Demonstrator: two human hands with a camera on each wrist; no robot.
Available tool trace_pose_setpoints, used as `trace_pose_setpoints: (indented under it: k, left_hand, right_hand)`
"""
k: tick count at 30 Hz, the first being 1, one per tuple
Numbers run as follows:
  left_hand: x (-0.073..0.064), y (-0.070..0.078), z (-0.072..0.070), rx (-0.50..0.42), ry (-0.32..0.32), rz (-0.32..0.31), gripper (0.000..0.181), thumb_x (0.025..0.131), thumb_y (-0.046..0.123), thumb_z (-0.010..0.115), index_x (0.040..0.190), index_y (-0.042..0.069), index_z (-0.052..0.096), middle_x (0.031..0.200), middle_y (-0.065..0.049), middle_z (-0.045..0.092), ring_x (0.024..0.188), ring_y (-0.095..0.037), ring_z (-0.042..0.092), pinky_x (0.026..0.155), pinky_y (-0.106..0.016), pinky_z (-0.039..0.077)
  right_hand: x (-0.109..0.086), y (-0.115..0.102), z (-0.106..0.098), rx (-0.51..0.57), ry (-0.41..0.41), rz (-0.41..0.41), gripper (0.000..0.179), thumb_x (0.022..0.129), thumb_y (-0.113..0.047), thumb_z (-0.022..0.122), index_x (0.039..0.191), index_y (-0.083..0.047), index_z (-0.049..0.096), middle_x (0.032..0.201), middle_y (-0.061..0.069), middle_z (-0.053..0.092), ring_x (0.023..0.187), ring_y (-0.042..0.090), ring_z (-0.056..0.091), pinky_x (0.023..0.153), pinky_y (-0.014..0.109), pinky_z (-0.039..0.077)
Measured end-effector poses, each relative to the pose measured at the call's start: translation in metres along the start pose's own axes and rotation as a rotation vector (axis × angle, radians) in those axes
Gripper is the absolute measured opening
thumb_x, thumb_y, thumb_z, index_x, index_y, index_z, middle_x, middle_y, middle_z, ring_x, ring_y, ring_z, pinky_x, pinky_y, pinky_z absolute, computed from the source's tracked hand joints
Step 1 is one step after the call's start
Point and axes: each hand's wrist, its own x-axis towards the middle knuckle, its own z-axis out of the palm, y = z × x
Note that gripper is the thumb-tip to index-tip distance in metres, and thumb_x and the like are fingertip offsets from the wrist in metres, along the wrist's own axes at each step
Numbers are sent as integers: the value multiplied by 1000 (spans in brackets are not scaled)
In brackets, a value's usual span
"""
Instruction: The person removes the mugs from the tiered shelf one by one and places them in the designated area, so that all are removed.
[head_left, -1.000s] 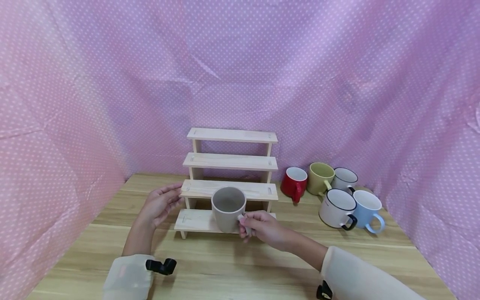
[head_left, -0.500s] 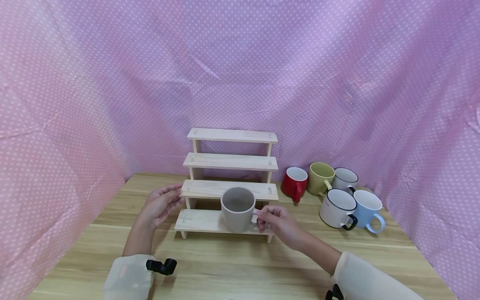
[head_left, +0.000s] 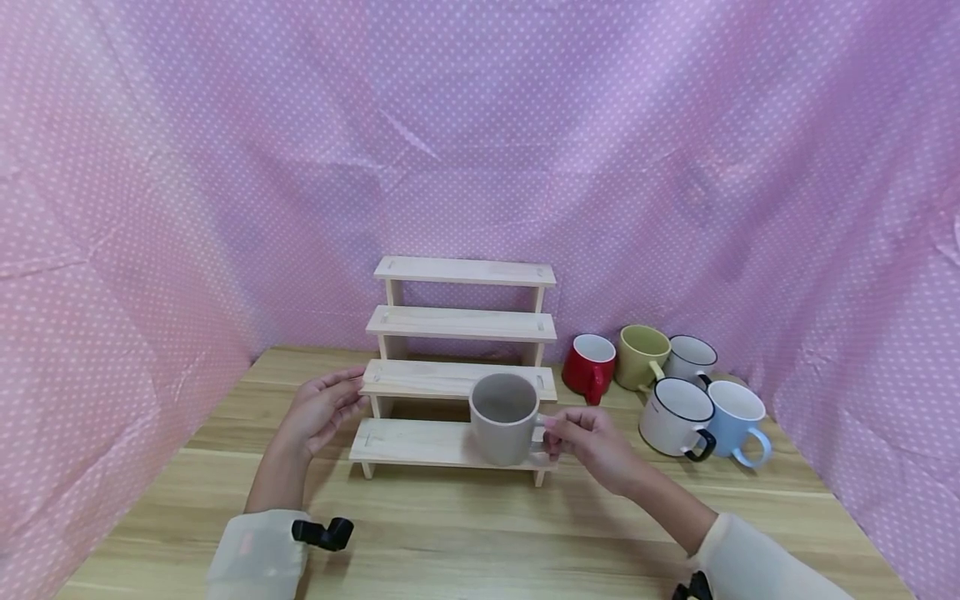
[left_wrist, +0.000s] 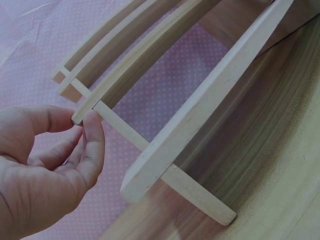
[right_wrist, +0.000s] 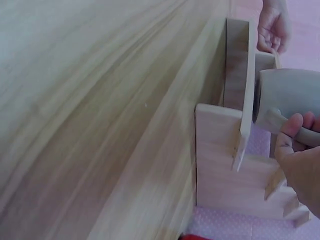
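Observation:
A wooden stepped display shelf (head_left: 420,437) stands on the table. My left hand (head_left: 322,410) is at its left side; in the left wrist view, the thumb and a finger (left_wrist: 92,145) pinch the end of one step board (left_wrist: 107,90). With the fingertips of my right hand (head_left: 596,446) I hold a grey-beige mug (head_left: 504,429) by its handle. The mug is upright over the right part of the lowest step, its handle pointing right. In the right wrist view, the mug's base lies right at the lowest board (right_wrist: 245,112), with the fingers (right_wrist: 292,125) round the handle.
Right of the shelf stand a red mug (head_left: 587,371), an olive-yellow mug (head_left: 637,367), two white mugs with dark rims, the nearer one (head_left: 671,425) in front, and a light blue mug (head_left: 727,421). A pink dotted cloth (head_left: 480,150) hangs behind the wooden table (head_left: 450,542).
My right hand has moved the grey-beige mug rightward along the lowest step, from near its middle to its right part. The left hand has stayed at the shelf's side.

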Motion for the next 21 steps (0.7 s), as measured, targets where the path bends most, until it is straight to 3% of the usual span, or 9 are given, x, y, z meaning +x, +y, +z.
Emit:
trace_pose_setpoints:
  k: [5,15,21]
  left_hand:
    - [0,-1,0,-6,-4,8,51,105,7,58,147,-14,39,109,-1,66,95,-10,64,95,-25,58]
    - [-1,1,0,-14,4,-1,52,105,8,58,148,-13,38,108,0,66,95,-10,65,94,-23,58]
    - [-2,0,1,-26,8,-9,50,105,6,57,148,-13,38,108,-1,64,94,-9,65,94,-23,58]
  right_hand:
    - [-7,-10,-9,16,-14,-40,24,106,-6,51,99,-13,73,88,0,66,86,13,64,84,24,60]
    - [-19,-28,-26,32,6,-127,25,107,-1,47,98,-3,70,87,1,68,85,14,66,80,27,61]
    - [-29,-37,-36,49,3,-185,31,106,4,43,96,-6,70,86,-1,67,86,13,66,79,27,61]
